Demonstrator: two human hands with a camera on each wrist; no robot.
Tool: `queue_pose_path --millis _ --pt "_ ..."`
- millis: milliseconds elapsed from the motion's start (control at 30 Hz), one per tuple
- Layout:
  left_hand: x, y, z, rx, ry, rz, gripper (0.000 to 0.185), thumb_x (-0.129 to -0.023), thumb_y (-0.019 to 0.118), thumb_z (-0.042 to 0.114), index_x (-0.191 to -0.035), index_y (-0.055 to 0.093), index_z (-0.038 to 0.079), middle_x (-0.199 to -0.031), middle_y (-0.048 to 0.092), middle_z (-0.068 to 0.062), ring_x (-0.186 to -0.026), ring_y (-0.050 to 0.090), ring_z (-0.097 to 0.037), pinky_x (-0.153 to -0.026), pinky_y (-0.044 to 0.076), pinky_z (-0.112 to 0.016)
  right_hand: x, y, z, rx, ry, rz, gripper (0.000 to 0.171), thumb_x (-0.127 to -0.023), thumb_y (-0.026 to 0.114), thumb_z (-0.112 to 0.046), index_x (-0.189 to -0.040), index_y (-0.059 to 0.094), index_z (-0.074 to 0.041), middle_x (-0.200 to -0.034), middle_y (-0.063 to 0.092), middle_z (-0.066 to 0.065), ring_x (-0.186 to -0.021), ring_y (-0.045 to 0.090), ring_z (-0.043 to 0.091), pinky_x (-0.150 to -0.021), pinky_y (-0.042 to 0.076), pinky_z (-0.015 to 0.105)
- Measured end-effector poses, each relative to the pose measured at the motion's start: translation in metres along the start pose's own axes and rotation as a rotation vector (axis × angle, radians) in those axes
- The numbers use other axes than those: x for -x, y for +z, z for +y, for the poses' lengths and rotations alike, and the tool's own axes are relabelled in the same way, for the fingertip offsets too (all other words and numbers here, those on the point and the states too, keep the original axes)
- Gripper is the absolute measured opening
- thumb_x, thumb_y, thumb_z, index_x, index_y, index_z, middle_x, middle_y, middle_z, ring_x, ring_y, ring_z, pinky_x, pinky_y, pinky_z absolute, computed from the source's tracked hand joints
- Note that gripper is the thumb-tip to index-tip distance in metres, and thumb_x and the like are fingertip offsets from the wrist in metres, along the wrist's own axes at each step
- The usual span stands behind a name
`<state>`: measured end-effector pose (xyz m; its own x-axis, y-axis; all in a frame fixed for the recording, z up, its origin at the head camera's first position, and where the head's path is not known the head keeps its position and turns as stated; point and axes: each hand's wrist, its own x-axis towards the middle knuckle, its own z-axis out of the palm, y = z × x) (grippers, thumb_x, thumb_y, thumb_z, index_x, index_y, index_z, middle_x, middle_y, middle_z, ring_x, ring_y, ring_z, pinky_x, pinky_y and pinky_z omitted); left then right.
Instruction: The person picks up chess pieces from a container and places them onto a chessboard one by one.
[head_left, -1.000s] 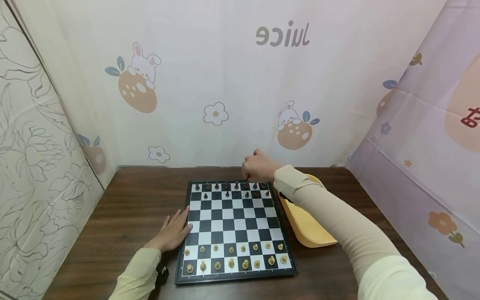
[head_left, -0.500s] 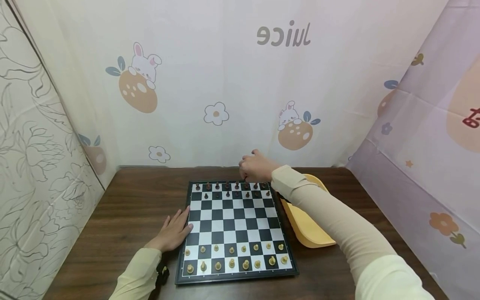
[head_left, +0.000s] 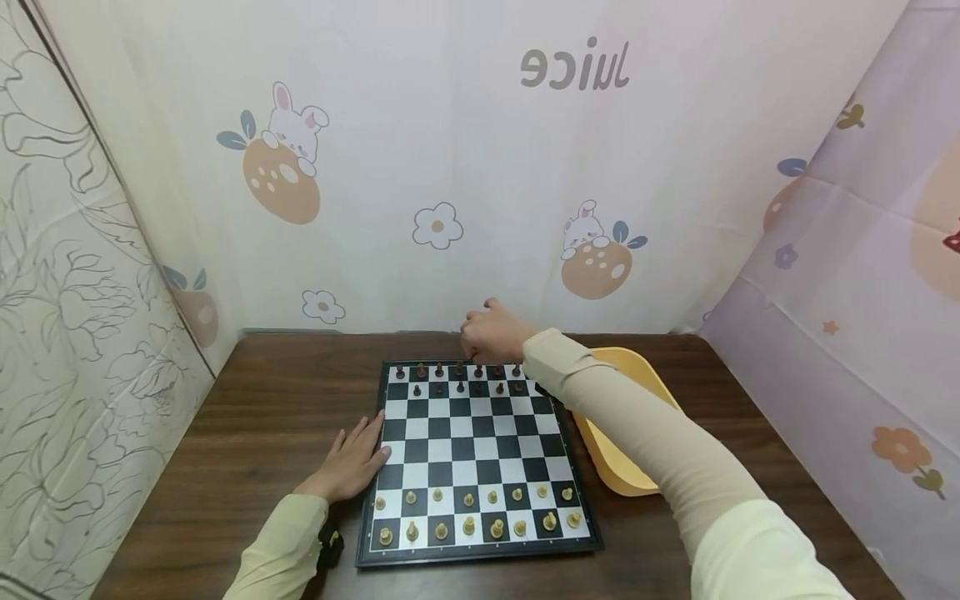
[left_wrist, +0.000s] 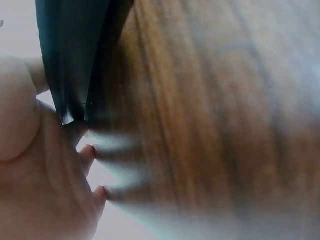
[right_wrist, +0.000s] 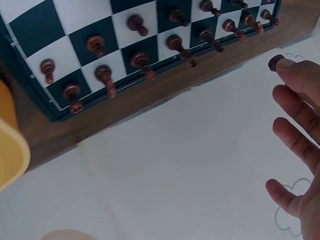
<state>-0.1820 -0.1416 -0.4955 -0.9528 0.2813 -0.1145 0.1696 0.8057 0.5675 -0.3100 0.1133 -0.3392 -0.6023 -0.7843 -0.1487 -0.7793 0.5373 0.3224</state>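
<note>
Nearly done setting up the board (head_left: 472, 467): light ranks full, right hand (head_left: 491, 337) pinching a dark piece (right_wrist: 275, 63) over the far rank, left hand (head_left: 348, 467) flat on the bench (head_left: 247, 467).

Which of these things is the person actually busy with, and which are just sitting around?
In use:
- chessboard, steadied at its edge by the left hand
- dark chess piece, pinched in the right hand
- dark pieces on the far rows

Lying about:
- yellow tray beside the board
- light pieces on the near rows
- wooden table
- printed curtains
</note>
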Motion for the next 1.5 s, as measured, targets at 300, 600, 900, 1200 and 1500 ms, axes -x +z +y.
queue_pose_path --millis 300,600,900,1200,1500 --pt "0.001 -0.001 0.000 0.000 -0.008 0.001 0.062 -0.101 0.042 0.027 -0.151 0.017 0.000 -0.154 0.024 -0.020 -0.142 0.013 -0.040 -0.110 0.002 -0.060 -0.020 -0.012 -0.018 0.048 -0.032 0.011 0.005 -0.083 0.074 -0.020 -0.084 0.076 -0.025 -0.092 0.069 -0.011 -0.092 0.056 0.015 -0.097 0.037 0.053" --pt "-0.002 0.000 0.000 0.002 -0.014 -0.001 0.063 -0.101 0.042 0.029 -0.151 0.017 0.000 -0.154 0.023 -0.019 -0.142 0.012 -0.039 -0.111 0.001 -0.059 -0.042 -0.019 -0.036 0.073 -0.050 0.019 0.005 -0.084 0.073 -0.025 -0.081 0.076 -0.026 -0.087 0.068 -0.013 -0.093 0.055 0.013 -0.097 0.036 0.051" --pt "-0.002 0.000 0.000 -0.005 -0.014 -0.008 0.062 -0.101 0.042 0.029 -0.151 0.018 0.001 -0.154 0.024 -0.019 -0.142 0.014 -0.039 -0.111 0.002 -0.059 -0.062 -0.010 -0.045 0.057 -0.062 0.022 0.012 -0.082 0.075 -0.036 -0.087 0.078 -0.026 -0.085 0.069 -0.015 -0.091 0.054 0.012 -0.095 0.038 0.049" --pt "-0.003 0.001 0.001 -0.016 -0.024 -0.016 0.062 -0.102 0.042 0.030 -0.151 0.019 0.002 -0.153 0.027 -0.019 -0.142 0.014 -0.038 -0.111 0.002 -0.059 -0.076 0.002 -0.056 0.114 -0.063 0.028 0.005 -0.085 0.073 -0.024 -0.080 0.075 -0.026 -0.090 0.069 -0.013 -0.101 0.056 0.012 -0.099 0.036 0.052" --pt "-0.001 0.000 0.003 0.002 -0.027 -0.001 0.061 -0.102 0.042 0.030 -0.151 0.020 0.001 -0.152 0.028 -0.019 -0.142 0.014 -0.038 -0.111 0.001 -0.059 -0.087 0.011 -0.068 0.087 -0.102 0.028 0.009 -0.087 0.071 -0.022 -0.093 0.077 -0.026 -0.099 0.070 -0.014 -0.111 0.055 0.012 -0.103 0.032 0.053"
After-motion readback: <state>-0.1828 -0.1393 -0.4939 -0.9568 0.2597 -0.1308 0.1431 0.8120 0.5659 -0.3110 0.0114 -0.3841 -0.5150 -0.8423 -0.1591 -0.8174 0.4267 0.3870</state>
